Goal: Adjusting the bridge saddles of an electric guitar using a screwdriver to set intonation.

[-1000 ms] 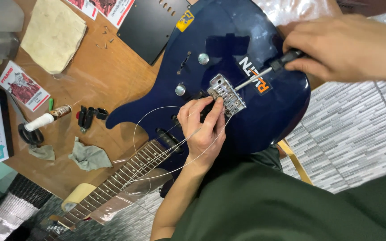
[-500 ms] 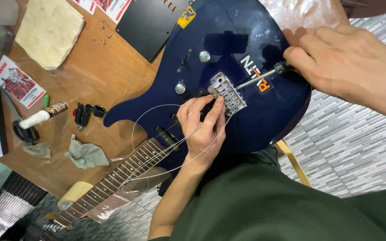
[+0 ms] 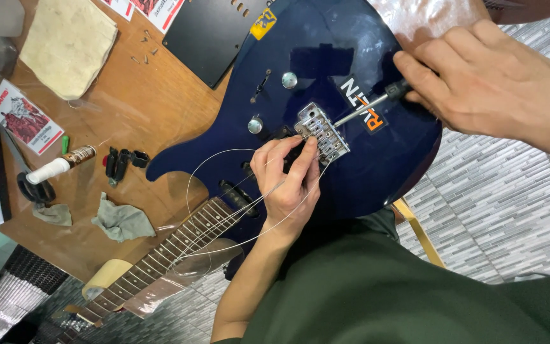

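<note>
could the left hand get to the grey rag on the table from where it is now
Probably yes. The left hand rests at the guitar's bridge, fingers on loose strings. The grey rag lies on the open table beyond the guitar neck; nothing blocks it, though the hand must release the strings first.

At the upper left of your frame lies a beige cloth [image 3: 68,44], with a few small screws [image 3: 142,51] just right of it. A black cover plate [image 3: 214,35] sits at top centre. On the left you have a small glue bottle [image 3: 58,165], black clips [image 3: 121,163] and a crumpled grey rag [image 3: 121,221].
</note>
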